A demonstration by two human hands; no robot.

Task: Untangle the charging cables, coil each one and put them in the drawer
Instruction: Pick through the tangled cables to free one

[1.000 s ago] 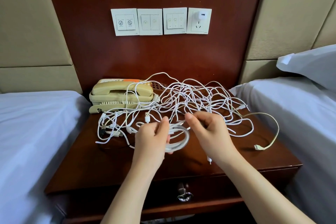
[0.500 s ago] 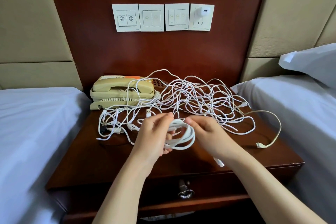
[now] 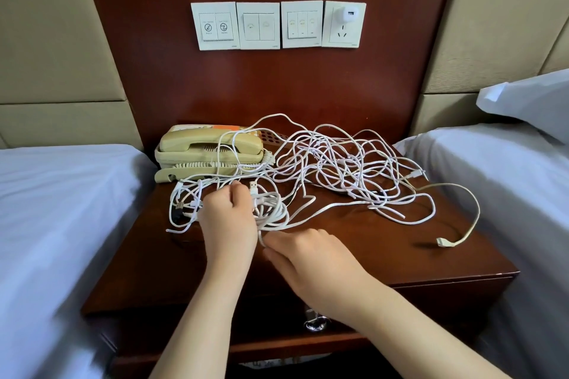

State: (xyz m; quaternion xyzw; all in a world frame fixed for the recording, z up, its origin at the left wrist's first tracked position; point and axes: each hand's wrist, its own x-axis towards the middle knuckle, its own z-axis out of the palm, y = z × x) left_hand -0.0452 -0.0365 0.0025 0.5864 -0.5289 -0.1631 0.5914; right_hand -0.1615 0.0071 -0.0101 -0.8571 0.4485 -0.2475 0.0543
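Note:
A big tangle of white charging cables point(image 3: 341, 169) is spread over the dark wooden nightstand point(image 3: 385, 249). My left hand point(image 3: 229, 221) grips a small coil of white cable point(image 3: 272, 209) near the tangle's left side. My right hand point(image 3: 311, 261) is just below it and pinches a strand of the same cable at its fingertips. One cream cable point(image 3: 462, 218) trails to the right and ends in a plug near the nightstand's right edge. The drawer front point(image 3: 271, 329) below the top is closed, with a metal handle point(image 3: 314, 321) partly hidden by my right wrist.
A beige corded telephone point(image 3: 209, 154) sits at the back left, with cables draped over it. Beds with white sheets flank the nightstand, the left bed point(image 3: 61, 209) and the right bed point(image 3: 508, 178). Wall switches and a socket with a white charger point(image 3: 348, 14) are above.
Both hands moved left and lower toward the nightstand top. My right hand dropped below my left and took a strand under the coil. The camera came closer.

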